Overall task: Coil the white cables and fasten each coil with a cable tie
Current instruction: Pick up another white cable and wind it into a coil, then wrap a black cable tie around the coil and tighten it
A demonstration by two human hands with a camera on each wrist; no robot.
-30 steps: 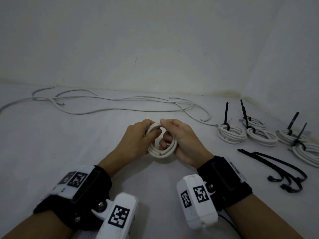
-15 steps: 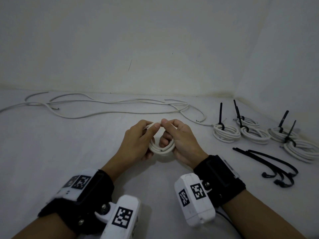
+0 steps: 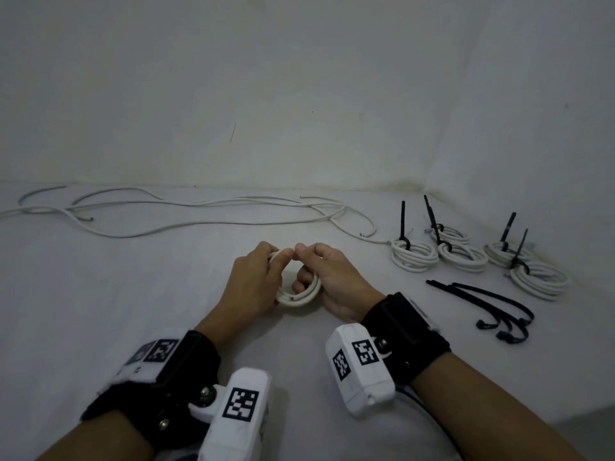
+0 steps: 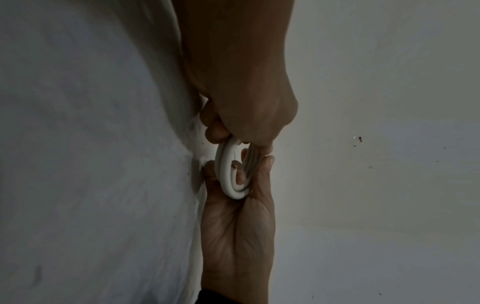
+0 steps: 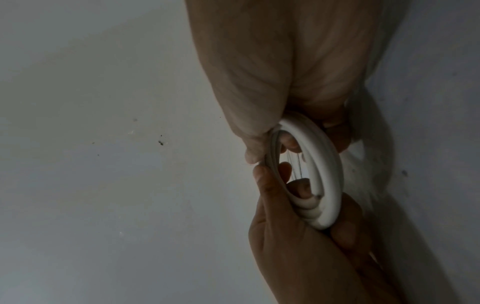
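Note:
A small coil of white cable (image 3: 297,297) stands on edge at the centre of the white surface, held between both hands. My left hand (image 3: 263,274) grips its left side, thumb on the top. My right hand (image 3: 321,269) grips the right side, with fingers curled through the loop. The two thumbs nearly meet over the coil's top. In the left wrist view the coil (image 4: 228,174) shows edge-on between the hands. In the right wrist view the coil (image 5: 328,174) shows several turns, with a cut cable end (image 5: 316,197) inside the loop. No tie is on this coil.
Loose white cables (image 3: 199,211) trail along the back by the wall. Several tied coils (image 3: 414,256) with upright black tie tails sit at the right near the corner. Spare black cable ties (image 3: 482,301) lie in front of them.
Both hands have kept hold of the coil. The thumbs have drawn closer together at its top, and the loop looks squeezed narrower.

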